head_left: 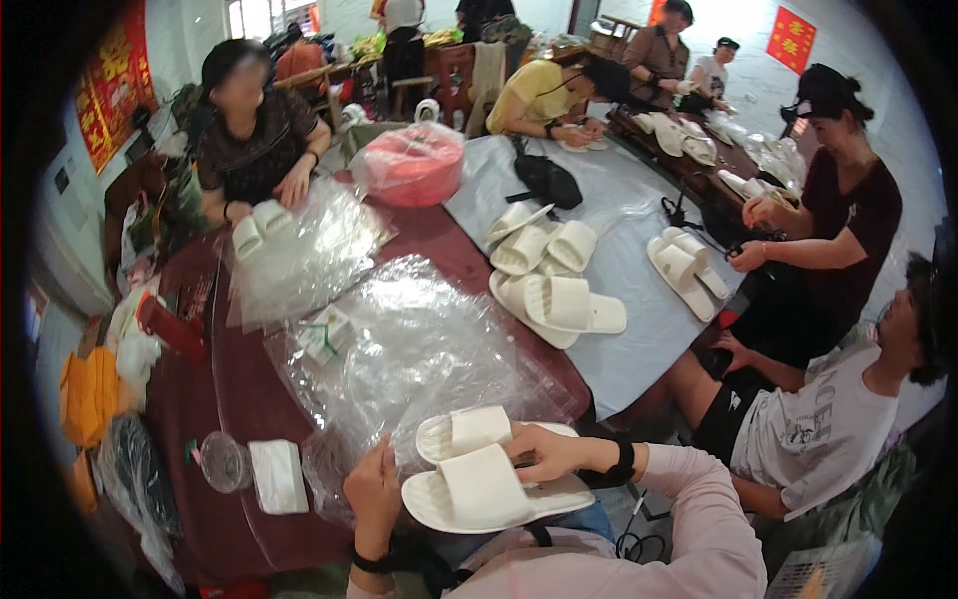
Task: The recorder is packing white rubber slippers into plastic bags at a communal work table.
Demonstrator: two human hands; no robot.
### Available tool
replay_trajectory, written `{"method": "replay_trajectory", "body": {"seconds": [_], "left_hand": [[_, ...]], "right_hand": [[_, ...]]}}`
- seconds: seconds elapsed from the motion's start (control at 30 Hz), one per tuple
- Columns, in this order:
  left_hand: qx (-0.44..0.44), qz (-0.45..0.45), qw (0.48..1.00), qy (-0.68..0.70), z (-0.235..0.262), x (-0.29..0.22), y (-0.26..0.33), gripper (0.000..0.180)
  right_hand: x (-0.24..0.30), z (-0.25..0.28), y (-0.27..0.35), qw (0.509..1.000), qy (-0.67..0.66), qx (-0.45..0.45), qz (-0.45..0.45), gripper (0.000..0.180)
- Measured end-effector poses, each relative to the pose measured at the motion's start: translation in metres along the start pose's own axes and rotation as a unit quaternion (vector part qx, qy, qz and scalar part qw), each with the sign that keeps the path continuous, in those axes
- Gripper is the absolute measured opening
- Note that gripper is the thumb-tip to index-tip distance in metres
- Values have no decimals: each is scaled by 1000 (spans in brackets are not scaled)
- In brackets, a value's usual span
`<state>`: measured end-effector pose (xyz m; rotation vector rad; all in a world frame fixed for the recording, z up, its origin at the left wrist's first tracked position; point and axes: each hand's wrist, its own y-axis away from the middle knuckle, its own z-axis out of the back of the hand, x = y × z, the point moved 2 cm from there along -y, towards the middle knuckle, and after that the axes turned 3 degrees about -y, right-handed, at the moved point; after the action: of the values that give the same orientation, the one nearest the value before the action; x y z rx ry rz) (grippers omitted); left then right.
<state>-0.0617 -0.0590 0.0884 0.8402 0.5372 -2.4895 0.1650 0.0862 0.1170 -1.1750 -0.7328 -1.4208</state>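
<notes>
Slippers fill the head view: a pair of white foam slide slippers (484,479) sits stacked at the lower middle, just above the person's lap, at the near edge of the dark red bench (235,379). The left hand (372,491) has its grip closed on the toe end of the lower slipper, fingers curled around the sole's rim. The right hand (544,451) lies on top of the pair, its grip pressed shut over the straps, with a black wristband behind it. Just beyond the slippers lies a heap of crinkled clear plastic bags (409,349), spreading across the bench. To the left of the heap, near the left hand, rest a small white folded packet (277,475) and a clear round plastic lid (223,461). Farther off, a pile of more white slide slippers (549,280) lies on a grey sheet (624,329), well apart from the hands. Other people sit around the bench, each handling slippers.
</notes>
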Motion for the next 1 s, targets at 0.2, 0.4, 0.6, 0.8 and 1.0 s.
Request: {"method": "replay_trajectory", "body": {"seconds": [0.2,0.4,0.6,0.8,1.0], "left_hand": [[-18,-121,983,-140,-1,-22,-1,32],[59,-63,992,-94,-12,-19,1,39],[16,-187,959,-215,-13,-34,1,40],[45,-202,968,-144,-24,-39,8,40],[43,-210,973,-87,-25,-40,11,40]], "right_hand": [[-27,1,-12,963,260,-52,41,22],[-41,-3,-22,968,216,-100,-77,32],[-40,-25,-43,932,329,-102,-117,43],[-82,-45,-65,903,403,-141,-53,39],[-103,-50,-89,823,531,-195,43,33]]}}
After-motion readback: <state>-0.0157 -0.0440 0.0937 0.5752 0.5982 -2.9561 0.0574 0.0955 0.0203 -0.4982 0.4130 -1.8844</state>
